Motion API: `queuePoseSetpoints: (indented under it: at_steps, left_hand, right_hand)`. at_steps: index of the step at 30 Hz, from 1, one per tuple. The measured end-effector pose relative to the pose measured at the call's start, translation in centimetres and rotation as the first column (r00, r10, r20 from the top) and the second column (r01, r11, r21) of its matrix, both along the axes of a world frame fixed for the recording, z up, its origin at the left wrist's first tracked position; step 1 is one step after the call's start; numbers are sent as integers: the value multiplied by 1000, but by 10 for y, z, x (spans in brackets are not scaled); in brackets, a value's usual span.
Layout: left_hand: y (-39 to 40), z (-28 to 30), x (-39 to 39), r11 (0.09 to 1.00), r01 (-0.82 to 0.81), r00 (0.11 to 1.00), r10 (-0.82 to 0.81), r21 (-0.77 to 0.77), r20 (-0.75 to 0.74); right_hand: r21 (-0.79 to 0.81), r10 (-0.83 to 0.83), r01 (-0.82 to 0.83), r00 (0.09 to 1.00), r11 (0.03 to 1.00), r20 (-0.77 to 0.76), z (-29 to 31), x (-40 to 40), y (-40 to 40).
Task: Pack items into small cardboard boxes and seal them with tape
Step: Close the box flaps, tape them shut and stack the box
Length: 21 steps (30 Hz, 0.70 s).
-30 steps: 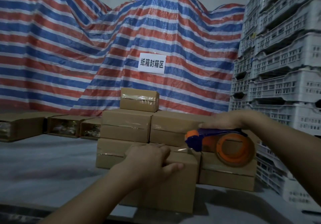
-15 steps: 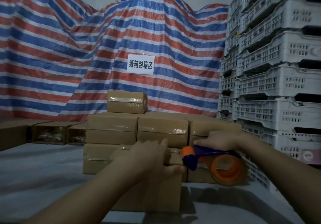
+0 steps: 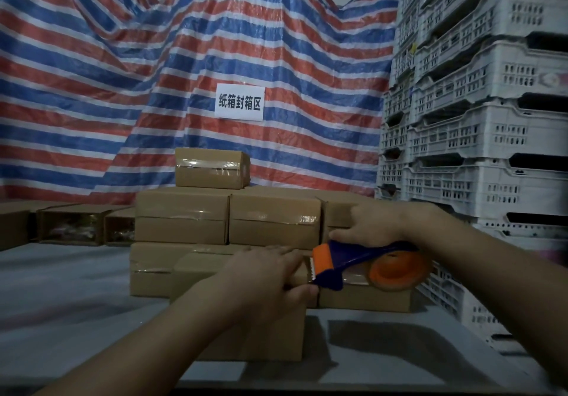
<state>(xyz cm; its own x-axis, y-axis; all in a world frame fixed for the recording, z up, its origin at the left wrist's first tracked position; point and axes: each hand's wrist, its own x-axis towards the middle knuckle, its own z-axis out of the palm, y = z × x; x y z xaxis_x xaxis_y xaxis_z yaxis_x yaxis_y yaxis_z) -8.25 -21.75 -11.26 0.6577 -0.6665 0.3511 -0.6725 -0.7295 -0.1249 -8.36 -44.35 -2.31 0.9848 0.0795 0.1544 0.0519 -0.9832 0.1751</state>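
while the left hand lies across the top of a small brown cardboard box at the near edge of the grey table, fingers laid over the lid and thumb hooked down its right side, the right hand grips the handle of a blue and orange tape dispenser. its serrated blade sits just beside the left fingertips, at the box's upper right edge. behind stand sealed cardboard boxes in a stack, a striped red, white and blue tarpaulin bearing a white paper sign, and white plastic crates piled at right.
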Motion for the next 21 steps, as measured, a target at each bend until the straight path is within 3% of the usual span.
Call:
queuePoseSetpoints:
  at_steps: [3, 5, 7, 9, 14, 17, 21]
  left_hand:
    - [0, 2, -2, 1000, 6, 1000, -6, -4, -13]
    - [1, 4, -4, 1000, -4, 1000, 5, 3, -18]
    - [2, 3, -7, 1000, -19, 1000, 19, -2, -25]
    - [2, 3, -8, 1000, -14, 1000, 14, 5, -10]
    - [0, 2, -5, 1000, -8, 1000, 8, -22, -5]
    - [0, 1, -4, 1000, -4, 1000, 4, -25, -4]
    - [0, 1, -6, 1000, 1, 1000, -1, -4, 2]
  right_hand:
    - [-333, 37, -2, 994, 943, 100, 18, -12, 34]
    - [-636, 56, 20, 993, 771, 100, 8, -14, 48]
    - [-757, 14, 13, 999, 654, 29, -15, -11, 49]
    - [-683, -19, 55, 998, 728, 61, -36, -14, 35]
    - [-425, 46, 119, 933, 897, 358, -83, -18, -11]
    - [-273, -7, 151, 886, 950, 464, -114, -24, -22]
    - [-128, -86, 166, 874, 978, 478, -140, -31, -26]
